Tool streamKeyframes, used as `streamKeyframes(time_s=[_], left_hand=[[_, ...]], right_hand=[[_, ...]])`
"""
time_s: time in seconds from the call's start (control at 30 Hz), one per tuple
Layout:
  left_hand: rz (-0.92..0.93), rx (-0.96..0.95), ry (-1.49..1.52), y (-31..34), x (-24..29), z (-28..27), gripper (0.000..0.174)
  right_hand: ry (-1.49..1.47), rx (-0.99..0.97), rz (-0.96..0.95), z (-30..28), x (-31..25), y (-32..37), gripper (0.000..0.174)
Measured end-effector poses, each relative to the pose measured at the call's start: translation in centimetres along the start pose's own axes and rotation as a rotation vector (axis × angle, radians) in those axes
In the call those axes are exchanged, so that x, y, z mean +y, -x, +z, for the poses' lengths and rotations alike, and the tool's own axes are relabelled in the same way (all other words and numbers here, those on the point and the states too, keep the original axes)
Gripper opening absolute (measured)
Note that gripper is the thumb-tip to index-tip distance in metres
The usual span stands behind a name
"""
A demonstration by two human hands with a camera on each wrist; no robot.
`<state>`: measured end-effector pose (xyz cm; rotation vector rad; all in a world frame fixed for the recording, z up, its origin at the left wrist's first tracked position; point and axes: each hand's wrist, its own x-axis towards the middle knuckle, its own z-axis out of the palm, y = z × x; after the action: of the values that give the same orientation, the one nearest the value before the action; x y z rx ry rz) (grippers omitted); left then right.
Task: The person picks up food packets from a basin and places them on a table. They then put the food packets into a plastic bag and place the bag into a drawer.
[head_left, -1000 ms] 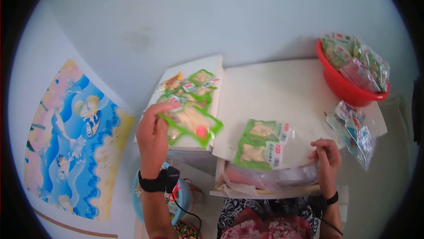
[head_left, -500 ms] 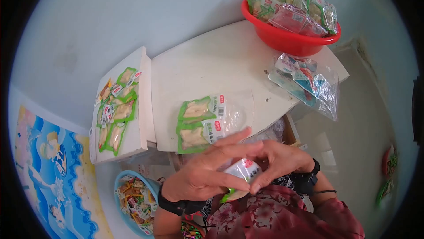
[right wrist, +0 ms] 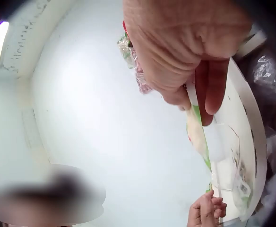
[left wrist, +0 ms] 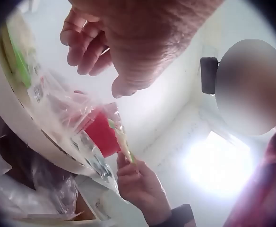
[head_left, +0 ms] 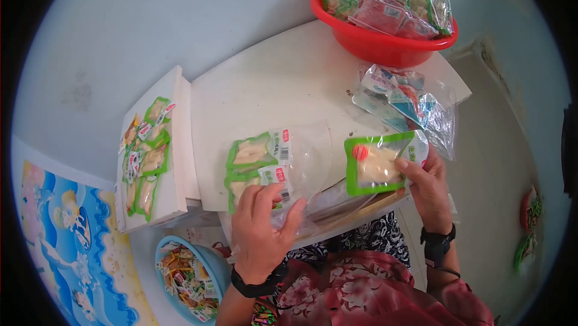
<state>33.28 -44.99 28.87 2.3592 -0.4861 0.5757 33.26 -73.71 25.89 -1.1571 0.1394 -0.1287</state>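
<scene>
My right hand [head_left: 435,196] pinches a green-edged snack packet [head_left: 378,166], its clear window showing pale pieces and a red round mark. It is held above the table's front edge, thumb on its face; the right wrist view shows this packet [right wrist: 198,135] edge-on beneath the fingers. Over the table, my left hand [head_left: 262,232] has loosely bent fingers and nothing in its grasp. Its fingertips overlap the lower of two similar packets [head_left: 250,151], which lie together with a clear plastic bag [head_left: 310,160] around them. The left wrist view shows this hand's bent fingers [left wrist: 88,49].
More packets lie on a white stand [head_left: 180,196] at the left. A red basin [head_left: 385,46] full of bagged packets stands at the back right, with clear printed bags [head_left: 406,97] before it. Below left is a blue bucket [head_left: 223,266] of small wrapped items. An open drawer [head_left: 355,205] juts out.
My left hand brought the packet from the left stand, and both hands held it together. Now the right hand alone holds it, while the left has moved over the bagged packets. The head view has shifted.
</scene>
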Motion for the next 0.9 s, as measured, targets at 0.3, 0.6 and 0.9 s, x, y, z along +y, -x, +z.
streamKeyframes(time_s=[0.3, 0.6, 0.9], left_hand=[[0.026, 0.03, -0.16, -2.0, 1.3, 2.9, 0.029], [0.084, 0.109, -0.146, -1.8, 1.6, 3.4, 0.017], [0.159, 0.159, -0.127, -1.3, 1.7, 2.9, 0.024]], right_hand=[[0.028, -0.031, 0.038, 4.1, 2.9, -1.5, 0.036], [-0.019, -0.282, 0.151, 7.0, 3.1, -2.9, 0.037], [-0.066, -0.465, 0.216, 10.6, 4.4, -4.6, 0.038]])
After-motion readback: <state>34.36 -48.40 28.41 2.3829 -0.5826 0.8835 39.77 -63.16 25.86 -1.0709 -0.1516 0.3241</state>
